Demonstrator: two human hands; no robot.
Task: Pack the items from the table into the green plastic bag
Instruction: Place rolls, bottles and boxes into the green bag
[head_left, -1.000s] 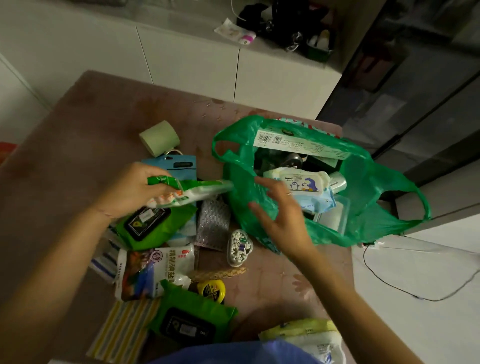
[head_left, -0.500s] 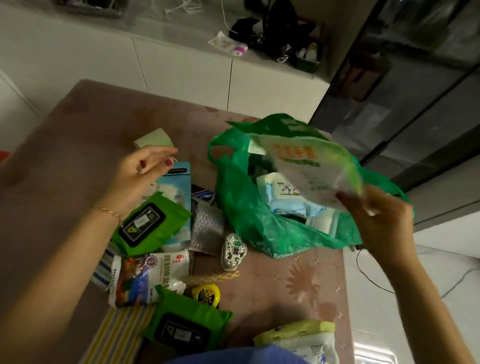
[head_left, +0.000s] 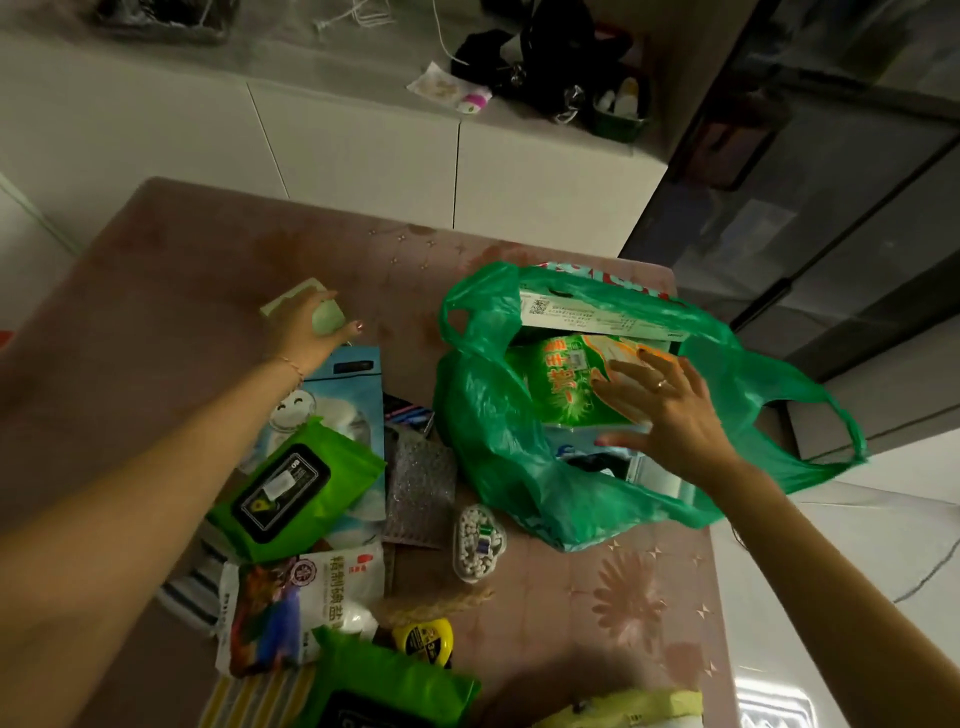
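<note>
Pink table (head_left: 156, 312), white cabinets behind. Green bag (head_left: 488, 431) at right, mouth open, holding a box (head_left: 597, 312) and a green pouch (head_left: 561, 384). Right hand (head_left: 670, 410): fingers spread, resting on the pouch inside the bag. Left hand (head_left: 306, 332): closed around a pale green roll (head_left: 327, 317) at far left. Unpacked between: wipes pack (head_left: 296, 488), salt bag (head_left: 306, 603), pill case (head_left: 478, 540), tape measure (head_left: 423, 636).
</note>
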